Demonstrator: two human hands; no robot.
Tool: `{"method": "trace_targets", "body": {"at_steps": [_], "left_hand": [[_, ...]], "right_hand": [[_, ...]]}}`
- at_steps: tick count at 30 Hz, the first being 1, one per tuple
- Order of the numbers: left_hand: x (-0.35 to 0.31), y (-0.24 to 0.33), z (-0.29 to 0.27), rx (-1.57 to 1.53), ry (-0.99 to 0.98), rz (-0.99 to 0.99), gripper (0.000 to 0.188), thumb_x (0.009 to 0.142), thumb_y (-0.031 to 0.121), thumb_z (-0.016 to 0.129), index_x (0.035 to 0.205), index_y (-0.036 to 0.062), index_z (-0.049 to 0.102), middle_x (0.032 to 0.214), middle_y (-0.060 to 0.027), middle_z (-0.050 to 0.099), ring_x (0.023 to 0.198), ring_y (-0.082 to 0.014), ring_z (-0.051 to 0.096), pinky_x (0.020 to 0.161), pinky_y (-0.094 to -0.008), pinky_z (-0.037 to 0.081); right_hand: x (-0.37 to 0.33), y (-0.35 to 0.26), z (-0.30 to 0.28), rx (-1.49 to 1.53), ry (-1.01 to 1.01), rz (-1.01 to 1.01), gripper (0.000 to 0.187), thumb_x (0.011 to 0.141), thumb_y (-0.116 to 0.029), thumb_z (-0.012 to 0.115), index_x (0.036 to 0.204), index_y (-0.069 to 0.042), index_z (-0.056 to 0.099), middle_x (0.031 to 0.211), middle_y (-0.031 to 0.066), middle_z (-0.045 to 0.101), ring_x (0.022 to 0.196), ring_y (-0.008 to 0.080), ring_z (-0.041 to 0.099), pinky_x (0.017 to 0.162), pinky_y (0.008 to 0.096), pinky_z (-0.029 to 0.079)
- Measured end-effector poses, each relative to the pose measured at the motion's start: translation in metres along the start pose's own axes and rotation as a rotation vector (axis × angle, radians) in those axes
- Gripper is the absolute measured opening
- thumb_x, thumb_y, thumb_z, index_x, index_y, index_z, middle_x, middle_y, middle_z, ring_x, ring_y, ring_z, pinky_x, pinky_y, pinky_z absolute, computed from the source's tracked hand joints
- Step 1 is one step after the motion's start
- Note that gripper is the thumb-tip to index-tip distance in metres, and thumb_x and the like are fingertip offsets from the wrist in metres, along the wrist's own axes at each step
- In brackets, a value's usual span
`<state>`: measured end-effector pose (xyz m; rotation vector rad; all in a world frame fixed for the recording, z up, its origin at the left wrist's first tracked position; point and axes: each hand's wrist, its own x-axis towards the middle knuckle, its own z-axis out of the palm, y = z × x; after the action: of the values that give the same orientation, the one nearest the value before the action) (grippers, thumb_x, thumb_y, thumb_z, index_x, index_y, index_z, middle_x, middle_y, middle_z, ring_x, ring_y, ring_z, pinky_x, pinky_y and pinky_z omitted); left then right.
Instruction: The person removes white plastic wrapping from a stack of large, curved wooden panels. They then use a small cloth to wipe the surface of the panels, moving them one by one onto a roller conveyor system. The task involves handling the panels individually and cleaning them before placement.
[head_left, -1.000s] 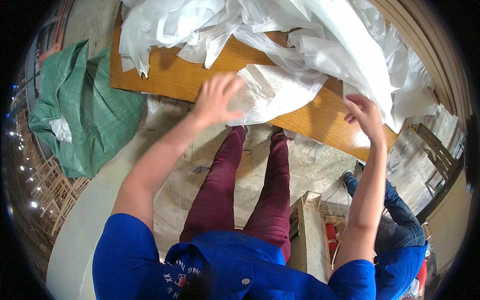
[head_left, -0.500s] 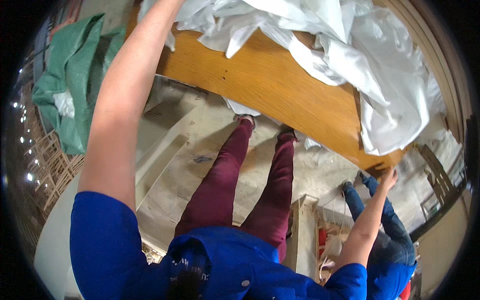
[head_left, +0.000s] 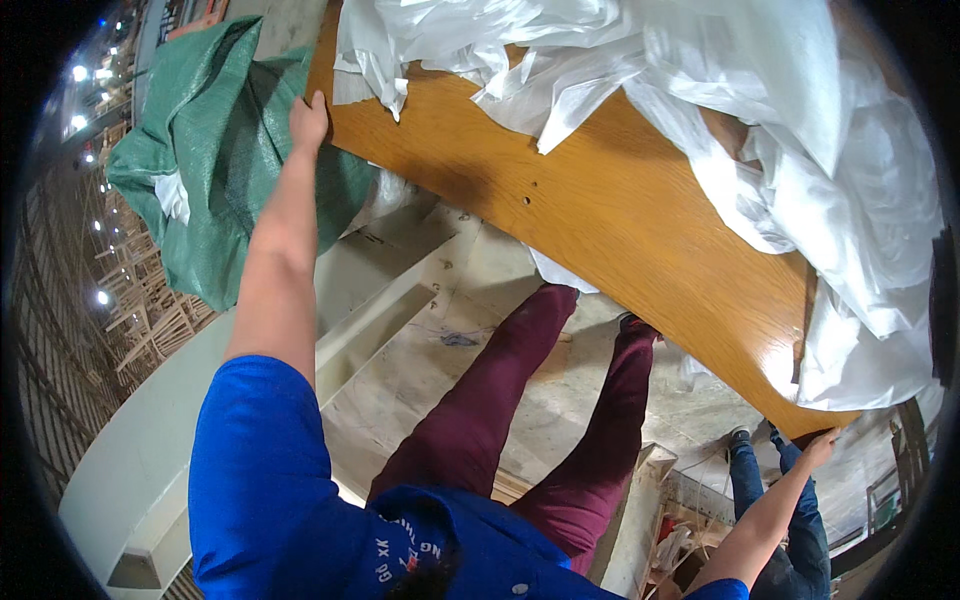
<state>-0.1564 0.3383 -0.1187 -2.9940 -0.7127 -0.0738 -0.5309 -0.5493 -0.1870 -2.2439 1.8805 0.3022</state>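
Observation:
A wide brown wood-grain board (head_left: 600, 225) with small dark holes slants across the space before me. White plastic sheeting (head_left: 800, 120) lies crumpled over its far part and hangs past the right end. My left hand (head_left: 309, 122) is closed on the board's left edge, its fingers partly hidden behind it. At the near right corner my right hand (head_left: 822, 447) grips the same board, fingers curled round the edge.
A big green woven sack (head_left: 225, 180) stands at the left, beside my left forearm. Pale panels (head_left: 150, 450) lie at lower left. A co-worker in jeans (head_left: 800, 520) is at lower right, near a pale box-like post (head_left: 635, 510). Wooden frames (head_left: 160, 310) are stacked far left.
My view has shifted, so the board sits lower and further right. My left hand, out of the picture before, now shows on the board's left edge. My right hand stays at the right corner.

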Motion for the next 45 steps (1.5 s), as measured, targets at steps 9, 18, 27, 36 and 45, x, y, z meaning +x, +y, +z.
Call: {"method": "trace_targets", "body": {"at_steps": [9,18,27,36,45], "left_hand": [[-0.075,-0.061,0.017,-0.491,0.392,-0.096,0.052,0.085,0.041,0.047,0.116,-0.0005,0.045,0.113,-0.0139,0.054,0.104,-0.0309,0.049,0.087,-0.0436,0.037],[-0.202,0.038,0.04,-1.58,-0.691,-0.867,0.077,0.077,0.063,0.05,0.132,0.012,0.031,0.126,-0.0055,0.041,0.112,-0.0222,0.04,0.09,-0.0397,0.037],[-0.185,0.067,-0.003,-1.752,-0.631,-0.766,0.058,0.085,0.045,0.053,0.125,0.0066,0.039,0.125,-0.009,0.046,0.113,-0.0245,0.047,0.093,-0.0395,0.041],[-0.156,0.093,-0.124,-2.037,-0.611,-0.676,0.039,0.077,0.018,0.058,0.112,0.0046,0.05,0.113,-0.0077,0.055,0.106,-0.026,0.05,0.092,-0.0402,0.039],[-0.192,0.112,-0.191,-1.899,-0.61,-0.566,0.037,0.077,0.012,0.06,0.111,0.0037,0.049,0.11,-0.0076,0.055,0.1,-0.0225,0.054,0.087,-0.0366,0.044]], "right_hand": [[-0.035,-0.003,0.048,0.543,-0.197,0.079,0.053,0.085,-0.042,0.046,0.109,0.004,0.055,0.106,0.0137,0.056,0.091,0.0261,0.055,0.079,0.037,0.045],[-0.269,-0.008,0.062,1.713,-0.763,0.821,0.042,0.081,-0.045,0.058,0.1,-0.008,0.055,0.095,0.0048,0.061,0.088,0.019,0.056,0.078,0.0373,0.047],[-0.287,-0.038,0.022,1.887,-0.72,0.574,0.042,0.083,-0.036,0.059,0.116,-0.01,0.052,0.118,0.004,0.054,0.108,0.0201,0.05,0.089,0.0376,0.043],[-0.272,-0.052,-0.101,1.954,-0.725,0.288,0.027,0.078,-0.015,0.057,0.103,-0.005,0.054,0.105,0.0064,0.058,0.099,0.0201,0.053,0.086,0.0359,0.043],[-0.274,-0.001,-0.18,1.969,-0.692,0.353,0.026,0.077,-0.009,0.055,0.103,-0.002,0.052,0.104,0.0089,0.058,0.096,0.0224,0.055,0.086,0.0366,0.045]]}}
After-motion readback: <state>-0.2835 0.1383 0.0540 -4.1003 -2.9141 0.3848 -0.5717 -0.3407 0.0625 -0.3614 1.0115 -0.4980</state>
